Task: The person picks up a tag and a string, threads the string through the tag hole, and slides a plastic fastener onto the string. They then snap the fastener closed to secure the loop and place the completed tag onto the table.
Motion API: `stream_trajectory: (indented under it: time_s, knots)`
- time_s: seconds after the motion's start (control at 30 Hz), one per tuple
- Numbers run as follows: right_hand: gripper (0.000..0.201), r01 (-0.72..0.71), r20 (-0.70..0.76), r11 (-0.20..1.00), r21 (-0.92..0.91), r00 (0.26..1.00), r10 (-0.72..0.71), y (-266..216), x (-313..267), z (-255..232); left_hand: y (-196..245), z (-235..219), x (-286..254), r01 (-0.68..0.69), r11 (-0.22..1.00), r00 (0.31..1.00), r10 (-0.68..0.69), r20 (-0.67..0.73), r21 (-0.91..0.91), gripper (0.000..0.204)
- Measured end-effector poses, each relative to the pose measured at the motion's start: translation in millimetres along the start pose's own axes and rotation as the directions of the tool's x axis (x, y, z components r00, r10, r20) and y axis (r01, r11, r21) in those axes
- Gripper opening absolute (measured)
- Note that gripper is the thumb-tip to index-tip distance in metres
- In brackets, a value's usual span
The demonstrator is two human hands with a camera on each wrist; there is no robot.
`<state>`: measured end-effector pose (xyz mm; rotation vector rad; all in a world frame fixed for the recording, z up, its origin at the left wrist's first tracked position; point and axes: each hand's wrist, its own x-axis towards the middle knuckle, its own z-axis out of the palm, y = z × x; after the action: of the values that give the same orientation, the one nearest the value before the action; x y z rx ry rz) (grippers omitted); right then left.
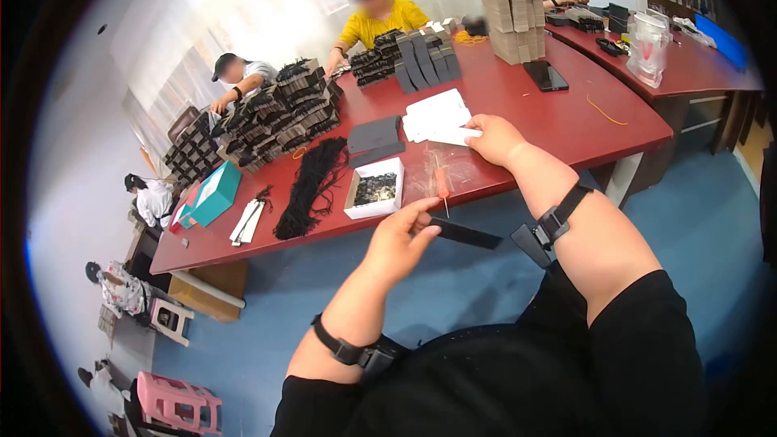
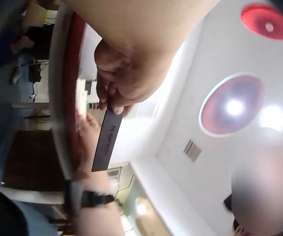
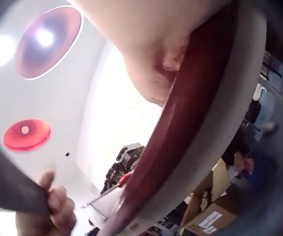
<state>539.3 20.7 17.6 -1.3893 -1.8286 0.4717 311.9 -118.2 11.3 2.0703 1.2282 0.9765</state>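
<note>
My left hand (image 1: 398,243) pinches one end of a flat black tag (image 1: 468,234) and holds it out in front of the table edge. The left wrist view shows small print along that tag (image 2: 107,140). Over the table, my right hand (image 1: 495,142) pinches a white card strip (image 1: 453,137) beside a spread of white cards (image 1: 435,110). Between the hands, an awl-like tool (image 1: 442,184) with an orange handle lies on clear plastic, its metal shaft reaching past the table edge. In the right wrist view, the right fingers are mostly hidden.
A white box (image 1: 399,171) of small dark pieces stands left of the tool. Dark grey cards (image 1: 376,136), a heap of black cords (image 1: 312,186) and stacked bundles of black tags (image 1: 283,109) lie beyond. A phone (image 1: 546,75) lies right. Other people sit around the red table (image 1: 518,113).
</note>
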Motion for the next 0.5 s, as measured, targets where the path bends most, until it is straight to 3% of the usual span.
stream_trajectory:
  time_s: [0.03, 0.1, 0.13, 0.2, 0.3, 0.33, 0.37, 0.43, 0.5]
  knots:
    - [0.030, 0.000, 0.004, 1.000, -0.008, 1.000, 0.000, -2, -4, -3, -8, 10, 3, 0.018, 0.998, 0.999, -0.020, -0.036, -0.055, 0.035]
    - [0.028, -0.144, 0.096, 0.931, 0.335, 0.988, 0.118, -6, -16, -7, -19, 23, 8, 0.040, 0.993, 0.996, -0.048, -0.073, -0.114, 0.032]
    - [0.028, -0.145, 0.099, 0.932, 0.332, 0.988, 0.118, -7, -21, -9, -20, 25, 9, -0.005, 0.993, 0.997, -0.004, -0.081, -0.115, 0.028]
    - [0.023, -0.210, 0.166, 0.835, 0.508, 0.976, 0.144, -7, -29, -13, -15, 27, 9, -0.052, 0.992, 0.995, 0.041, -0.091, -0.118, 0.025]
    - [0.019, -0.213, 0.160, 0.755, 0.620, 0.977, 0.145, -7, -37, -15, -3, 29, 6, -0.099, 0.995, 0.988, 0.100, -0.120, 0.016, 0.020]
    - [0.019, -0.211, 0.158, 0.756, 0.619, 0.977, 0.144, -7, -41, -15, -5, 31, 5, -0.178, 0.981, 0.967, 0.188, -0.174, 0.073, 0.021]
    - [0.017, -0.166, 0.147, 0.721, 0.673, 0.985, 0.090, -5, -45, -15, -7, 33, 4, -0.251, 0.959, 0.935, 0.276, -0.222, 0.135, 0.021]
    - [0.016, -0.119, 0.130, 0.682, 0.721, 0.991, 0.036, -4, -58, -18, -15, 38, 5, -0.269, 0.954, 0.921, 0.296, -0.254, 0.135, 0.021]
    - [0.012, -0.014, 0.132, 0.642, 0.767, 0.982, -0.136, -7, -84, -24, -20, 39, 5, -0.273, 0.953, 0.909, 0.300, -0.290, 0.128, 0.021]
